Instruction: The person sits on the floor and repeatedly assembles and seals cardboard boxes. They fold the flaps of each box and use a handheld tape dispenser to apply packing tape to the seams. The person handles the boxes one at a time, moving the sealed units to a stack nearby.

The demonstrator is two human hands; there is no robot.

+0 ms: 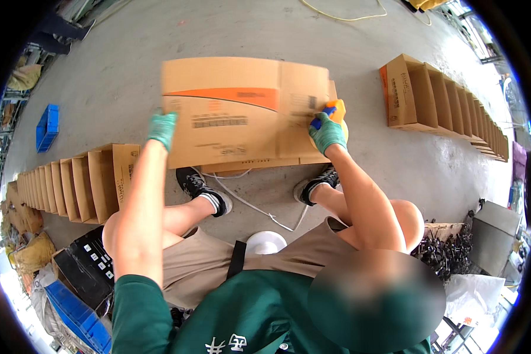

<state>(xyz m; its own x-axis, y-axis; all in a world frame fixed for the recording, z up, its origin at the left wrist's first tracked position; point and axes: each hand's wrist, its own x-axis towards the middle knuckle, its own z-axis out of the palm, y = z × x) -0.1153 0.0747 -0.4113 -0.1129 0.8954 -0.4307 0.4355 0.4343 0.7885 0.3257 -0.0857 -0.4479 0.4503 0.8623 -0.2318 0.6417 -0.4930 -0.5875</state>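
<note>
In front of my knees is a brown flat cardboard box [230, 133] with an orange band, its left side slightly blurred. My left hand [164, 130], in a green glove, grips the box's left edge. My right hand [327, 134], also gloved, is closed around the blue handle of an orange tape dispenser [337, 109] at the box's right edge. Part of a tape roll shows beside the glove. More flat cardboard [265, 163] peeks out below the box, near my shoes. How far the box lies above that cardboard I cannot tell.
Open cartons [100, 183] stand in a row at left, and another row of cartons [419, 94] at right. A white cord [256, 212] loops between my feet. Farther out are a blue crate [47, 128], black parts [445, 251] and a grey bin [495, 233].
</note>
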